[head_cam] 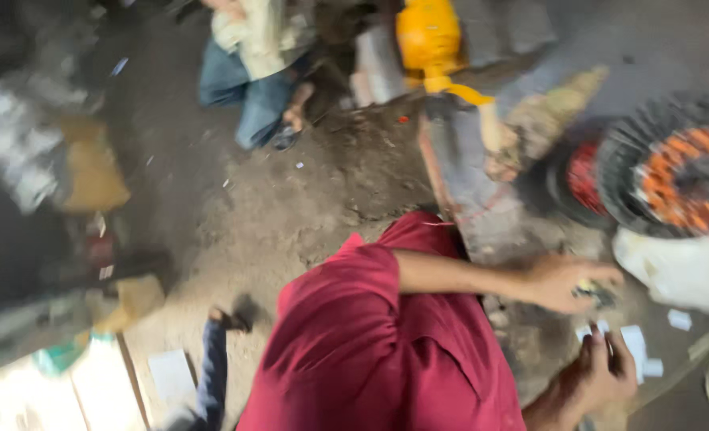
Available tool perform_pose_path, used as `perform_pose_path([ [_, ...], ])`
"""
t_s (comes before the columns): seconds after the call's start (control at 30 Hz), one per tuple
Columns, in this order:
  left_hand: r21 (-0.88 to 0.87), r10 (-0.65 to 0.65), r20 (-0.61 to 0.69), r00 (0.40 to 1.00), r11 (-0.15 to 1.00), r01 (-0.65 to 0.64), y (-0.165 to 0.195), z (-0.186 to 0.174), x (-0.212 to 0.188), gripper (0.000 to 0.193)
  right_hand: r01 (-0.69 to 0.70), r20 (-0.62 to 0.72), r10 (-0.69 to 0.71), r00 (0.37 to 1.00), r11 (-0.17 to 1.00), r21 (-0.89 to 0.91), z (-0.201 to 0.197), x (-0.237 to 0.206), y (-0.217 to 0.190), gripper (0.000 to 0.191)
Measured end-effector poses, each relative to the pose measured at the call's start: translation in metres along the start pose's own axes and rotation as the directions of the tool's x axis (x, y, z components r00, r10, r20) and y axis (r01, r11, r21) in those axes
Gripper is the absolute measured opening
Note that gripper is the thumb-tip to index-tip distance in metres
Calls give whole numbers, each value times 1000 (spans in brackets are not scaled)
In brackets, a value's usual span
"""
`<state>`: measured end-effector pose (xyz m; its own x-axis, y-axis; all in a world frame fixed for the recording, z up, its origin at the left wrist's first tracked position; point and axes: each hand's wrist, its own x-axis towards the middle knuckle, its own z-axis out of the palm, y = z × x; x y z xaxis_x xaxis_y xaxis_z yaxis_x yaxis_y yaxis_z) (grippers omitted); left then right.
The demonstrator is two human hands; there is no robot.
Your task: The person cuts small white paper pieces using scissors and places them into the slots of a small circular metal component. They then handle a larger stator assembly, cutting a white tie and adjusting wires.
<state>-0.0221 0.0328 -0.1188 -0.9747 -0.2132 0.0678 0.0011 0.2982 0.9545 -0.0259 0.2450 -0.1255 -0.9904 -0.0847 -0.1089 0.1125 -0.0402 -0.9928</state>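
Left hand [566,281] is pinching a small dark blurred object [598,294] just beside the white sack [678,271]; right hand [598,375], below it, is gripping small white paper pieces [632,342] near the sack

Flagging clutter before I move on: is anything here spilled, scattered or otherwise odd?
Yes. Small white paper scraps lie strewn on the dirty ground around the right hand and beside the white sack. The left hand pinches a small dark bit, too blurred to identify.
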Motion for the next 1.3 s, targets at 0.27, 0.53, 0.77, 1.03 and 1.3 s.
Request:
perform_pose_path([
  [0.27, -139, 157, 33, 987, 979, -151, 34, -21, -7, 23, 103, -150, -120, 981, 988, -114, 23, -12, -13, 21],
  [0.53, -51, 328, 92, 940, 944, -325, 65, -33, -7, 21, 167, -142, -192, 971, 971, -173, 59, -17, -50, 8],
  [0.77, -151, 211, 94, 973, 969, -195, 59, -29, -3, 20, 152, -102, -164, 981, 982, -115, 59, -6, -44, 6],
  [1.03, -240, 105, 57, 993, 967, -88, 58, -27, -9, 31, 224, -101, -288, 952, 884, -410, 73, 5, -47, 7],
  [1.3, -237, 135, 15, 991, 963, -127, 53, -24, -14, 26, 355, 140, -331, 933, 789, -502, 63, -8, -73, 17],
])
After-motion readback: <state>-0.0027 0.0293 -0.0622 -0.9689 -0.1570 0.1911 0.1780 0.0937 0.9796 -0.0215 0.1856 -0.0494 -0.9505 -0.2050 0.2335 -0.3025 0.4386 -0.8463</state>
